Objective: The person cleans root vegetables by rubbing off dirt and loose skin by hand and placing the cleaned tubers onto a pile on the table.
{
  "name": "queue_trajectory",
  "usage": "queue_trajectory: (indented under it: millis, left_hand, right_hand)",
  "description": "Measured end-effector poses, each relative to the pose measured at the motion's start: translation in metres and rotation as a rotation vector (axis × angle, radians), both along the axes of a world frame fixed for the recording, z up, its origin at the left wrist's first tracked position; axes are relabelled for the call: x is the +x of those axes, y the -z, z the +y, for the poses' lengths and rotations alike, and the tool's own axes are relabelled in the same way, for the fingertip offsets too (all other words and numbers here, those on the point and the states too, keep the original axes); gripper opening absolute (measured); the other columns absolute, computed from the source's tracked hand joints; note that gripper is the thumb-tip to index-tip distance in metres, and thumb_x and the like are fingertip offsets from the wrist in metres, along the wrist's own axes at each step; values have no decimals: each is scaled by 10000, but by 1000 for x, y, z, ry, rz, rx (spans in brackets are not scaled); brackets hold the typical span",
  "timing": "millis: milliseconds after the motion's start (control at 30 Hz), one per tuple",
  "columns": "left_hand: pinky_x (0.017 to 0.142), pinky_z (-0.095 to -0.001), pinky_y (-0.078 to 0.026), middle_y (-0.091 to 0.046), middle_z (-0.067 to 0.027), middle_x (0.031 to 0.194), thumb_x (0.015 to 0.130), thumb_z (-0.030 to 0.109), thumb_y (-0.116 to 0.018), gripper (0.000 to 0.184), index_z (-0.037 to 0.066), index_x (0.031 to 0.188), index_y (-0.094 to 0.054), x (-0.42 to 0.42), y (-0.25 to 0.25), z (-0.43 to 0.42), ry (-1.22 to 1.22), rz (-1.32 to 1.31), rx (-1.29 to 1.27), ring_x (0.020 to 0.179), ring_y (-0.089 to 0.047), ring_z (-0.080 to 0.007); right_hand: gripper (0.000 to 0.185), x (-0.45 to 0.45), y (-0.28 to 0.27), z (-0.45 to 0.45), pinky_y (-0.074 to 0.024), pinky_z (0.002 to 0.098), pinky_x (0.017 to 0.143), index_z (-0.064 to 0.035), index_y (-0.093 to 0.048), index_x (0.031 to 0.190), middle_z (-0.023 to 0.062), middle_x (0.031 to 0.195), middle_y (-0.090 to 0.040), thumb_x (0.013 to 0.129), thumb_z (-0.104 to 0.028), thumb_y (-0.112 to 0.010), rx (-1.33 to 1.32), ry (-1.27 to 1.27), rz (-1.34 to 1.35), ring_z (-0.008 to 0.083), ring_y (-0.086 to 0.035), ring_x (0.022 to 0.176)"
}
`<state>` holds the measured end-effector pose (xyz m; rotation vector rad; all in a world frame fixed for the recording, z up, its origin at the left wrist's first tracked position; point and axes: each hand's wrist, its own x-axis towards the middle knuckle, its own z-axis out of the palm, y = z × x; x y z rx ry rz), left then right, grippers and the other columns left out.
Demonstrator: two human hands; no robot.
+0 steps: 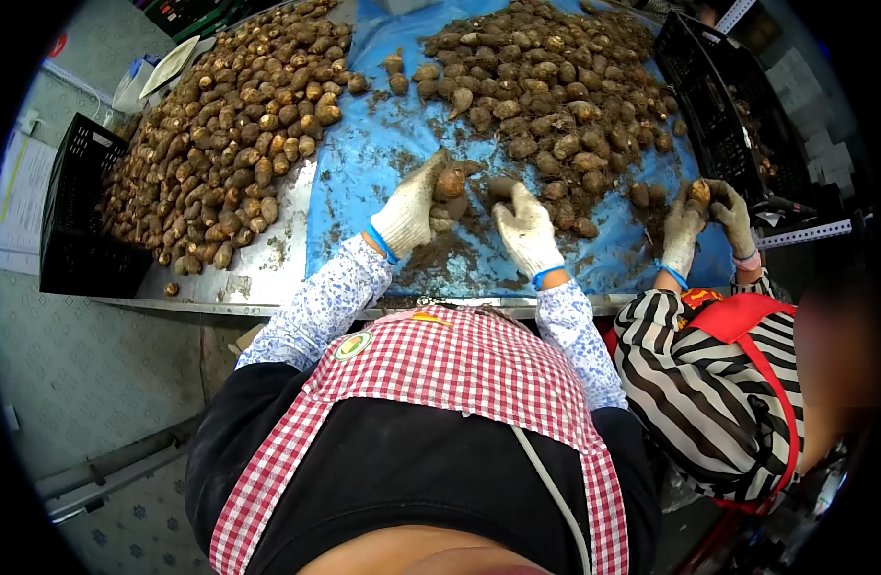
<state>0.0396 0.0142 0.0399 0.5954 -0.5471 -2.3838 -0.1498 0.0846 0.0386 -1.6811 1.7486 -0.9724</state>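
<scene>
My left hand (412,213), in a dirty white knit glove, is closed around a brown taro (450,183) with soil on it. To its right, my right hand (529,232) wears a similar glove, and its fingers are closed on a darker taro (503,186). Both hands are above a blue plastic sheet (349,206) strewn with soil. Just beyond them lies a heap of soil-covered taros (556,96). A second heap of cleaner-looking taros (239,125) spreads over the metal table (278,251) on the left.
A black crate (76,211) stands at the table's left end, and another black crate (718,105) at the right. Close on my right, a co-worker in a striped top (690,383) handles a taro (699,192) with gloved hands. A pale tray (170,67) lies behind the left heap.
</scene>
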Motion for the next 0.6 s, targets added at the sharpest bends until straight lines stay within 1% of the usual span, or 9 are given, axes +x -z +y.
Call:
queue_trajectory:
  millis: [67, 200, 233, 300, 333, 433, 467, 567, 600]
  left_hand:
    - [367, -237, -282, -501, -5, 656, 1024, 389, -450, 447, 13, 1237, -561, 2, -6, 5, -69, -147, 64, 425, -341, -82]
    - [416, -239, -392, -629, -66, 855, 1008, 345, -502, 380, 48, 1235, -571, -21, -32, 20, -232, -636, -74, 516, -510, -98]
    - [461, -249, -434, -637, -83, 884, 1013, 365, -476, 399, 43, 1236, -556, -19, -29, 19, -181, -550, -129, 573, -548, -119]
    - [551, -270, -519, -653, -117, 941, 1023, 404, -424, 441, 33, 1240, -524, -10, -16, 12, -80, -375, -239, 686, -626, -161]
    - [563, -290, -530, -645, -128, 1011, 1032, 399, -390, 452, 23, 1250, -514, -7, -13, 11, -144, -333, 45, 682, -627, -172]
    - [584, -292, -535, -632, -133, 1047, 1036, 393, -373, 479, 7, 1299, -481, 0, -12, 12, -170, -81, 103, 716, -641, -192]
    - [676, -329, -566, -622, -170, 1100, 1031, 317, -427, 453, -10, 1344, -447, 7, -9, 13, -100, 17, -35, 789, -658, -218]
    - [778, -360, -613, -608, -180, 1168, 1018, 235, -474, 439, -44, 1353, -428, 6, -26, 19, 8, -167, -361, 929, -684, -249]
    - [812, -353, -598, -595, -168, 1182, 993, 155, -506, 421, -58, 1350, -443, -1, -32, 27, -123, -142, -378, 978, -654, -227]
  right_hand:
    - [373, 5, -2, -2, -517, 343, 884, -16, -563, 1255, 127, 1104, -669, 896, -83, -640, 64, 13, -404, 207, -633, 1009]
    - [405, 28, -50, 0, -503, 330, 903, -21, -561, 1270, 141, 1144, -661, 902, -151, -668, 146, -82, -242, 194, -612, 1072]
    - [394, 30, -45, 0, -513, 329, 873, -21, -568, 1248, 159, 1138, -663, 905, -182, -673, -7, -156, -128, 196, -628, 1044]
    - [368, 26, -45, 2, -520, 325, 844, -18, -573, 1228, 165, 1111, -668, 912, -184, -663, 160, -92, -187, 202, -646, 1001]
    - [352, 24, -37, 1, -521, 326, 833, -17, -574, 1223, 161, 1095, -671, 916, -168, -655, 107, -66, -285, 206, -650, 982]
    - [340, 16, -19, 1, -520, 324, 838, -8, -566, 1239, 152, 1101, -665, 924, -116, -636, -39, -32, -356, 202, -646, 981]
    - [343, 15, -15, 2, -519, 323, 843, -4, -563, 1243, 153, 1111, -662, 924, -110, -633, -67, -26, -367, 201, -644, 987]
    - [367, 19, -22, 5, -516, 321, 863, 9, -554, 1257, 151, 1159, -644, 919, -106, -640, -10, -22, -516, 204, -633, 1015]
    - [352, 24, -30, 7, -517, 326, 861, 11, -566, 1241, 152, 1154, -643, 917, -105, -641, 36, -6, -623, 218, -636, 1008]
